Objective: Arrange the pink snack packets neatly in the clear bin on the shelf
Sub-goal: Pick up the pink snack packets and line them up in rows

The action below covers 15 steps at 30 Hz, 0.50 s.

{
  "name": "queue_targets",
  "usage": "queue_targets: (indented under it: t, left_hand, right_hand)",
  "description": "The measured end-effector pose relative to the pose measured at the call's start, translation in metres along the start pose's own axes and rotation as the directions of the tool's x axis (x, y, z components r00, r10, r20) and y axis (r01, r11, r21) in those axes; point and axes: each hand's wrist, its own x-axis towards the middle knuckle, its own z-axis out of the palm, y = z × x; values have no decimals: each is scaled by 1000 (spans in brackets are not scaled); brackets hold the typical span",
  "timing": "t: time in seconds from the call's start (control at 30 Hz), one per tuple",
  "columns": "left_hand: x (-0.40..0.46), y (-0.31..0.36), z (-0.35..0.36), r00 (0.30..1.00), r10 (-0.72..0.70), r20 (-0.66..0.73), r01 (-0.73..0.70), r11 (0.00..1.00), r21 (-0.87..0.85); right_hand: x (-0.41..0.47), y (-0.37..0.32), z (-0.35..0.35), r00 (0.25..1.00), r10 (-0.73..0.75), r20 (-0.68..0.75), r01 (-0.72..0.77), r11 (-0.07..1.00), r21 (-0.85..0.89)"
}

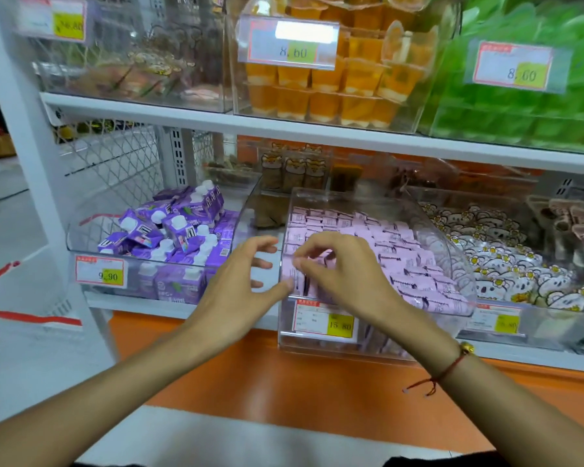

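Hands work at the front left corner of the clear bin [378,345], where the pink snack packets [385,251] stand in rows. The right hand [338,274] curls over the front packets and seems to pinch one, though the exact grip is hidden. The left hand [240,281], just left of it, is spread, thumb against the bin's corner. Straightening the front row seems the step in hand; next, the right fingers must press the loose packets upright.

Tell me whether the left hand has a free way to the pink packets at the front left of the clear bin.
Probably yes. The left hand sits open at the clear bin's front left corner, thumb already at the pink packets. The bin's top is open there; only the right hand, fingers over the same packets, crowds it.
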Motion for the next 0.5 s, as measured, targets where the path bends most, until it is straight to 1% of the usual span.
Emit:
queue_targets:
  t: [0.07, 0.17, 0.2, 0.27, 0.33, 0.4, 0.43, 0.47, 0.5]
  left_hand:
    - [-2, 3, 0, 995, 87, -46, -85, 995, 53]
    - [-3, 7, 0, 986, 157, -50, -152, 984, 94]
    - [-3, 9, 0, 983, 178, -47, -173, 980, 96]
    - [-3, 14, 1, 972, 225, -74, -218, 972, 87]
    - [-2, 19, 0, 955, 269, -128, -259, 962, 88]
    - [0, 22, -3, 940, 304, -153, -291, 952, 99]
    - [1, 23, -5, 944, 293, -149, -286, 956, 69]
    - [2, 24, -6, 960, 246, -130, -250, 968, -11]
    - [3, 26, -7, 983, 162, -90, -173, 976, -135]
  right_hand:
    - [2, -7, -2, 991, -44, -124, 54, 995, 79]
    - [6, -19, -11, 943, -31, -331, 117, 963, 243]
    - [7, -23, -14, 926, -15, -378, 135, 946, 294]
    - [6, -28, -19, 904, 43, -425, 146, 904, 403]
    - [4, -31, -20, 895, 135, -425, 127, 837, 532]
    - [3, -33, -21, 899, 236, -368, 86, 730, 678]
    - [3, -33, -23, 905, 279, -321, 56, 670, 740]
    - [3, -32, -25, 914, 310, -264, 14, 624, 781]
    - [4, -29, -27, 924, 329, -197, -43, 599, 799]
